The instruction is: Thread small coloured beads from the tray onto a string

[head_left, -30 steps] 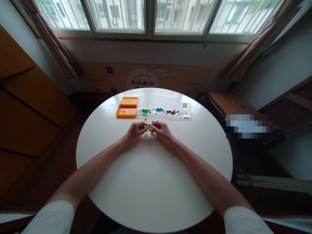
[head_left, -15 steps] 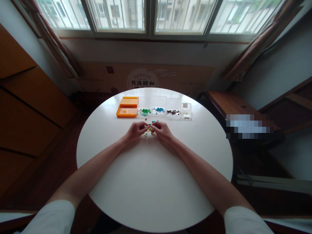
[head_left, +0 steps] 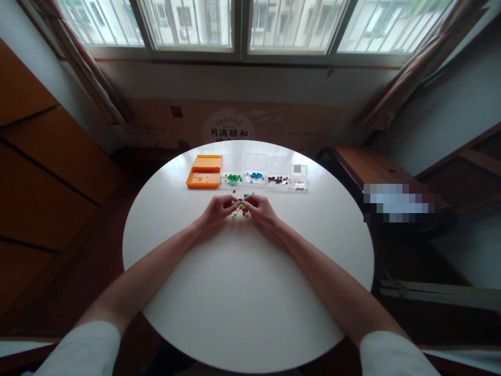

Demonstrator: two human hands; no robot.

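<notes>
My left hand (head_left: pixel 217 210) and my right hand (head_left: pixel 261 209) meet over a small pile of mixed-colour bricks (head_left: pixel 245 211) on the white table. The fingertips of both hands are pinched together and nearly touch. Whatever is between them is too small to make out. Yellow, red, green and blue pieces show around and below the fingers, and part of the pile is hidden by the hands. One dark piece (head_left: pixel 234 191) lies by itself just beyond the pile.
Along the table's far side stand an open orange box (head_left: pixel 203 184) with a few yellowish pieces, and clear boxes with green pieces (head_left: pixel 234 178), blue pieces (head_left: pixel 256 176), dark pieces (head_left: pixel 278 180) and pale pieces (head_left: pixel 299 183). A wooden desk (head_left: pixel 364 162) stands at the right.
</notes>
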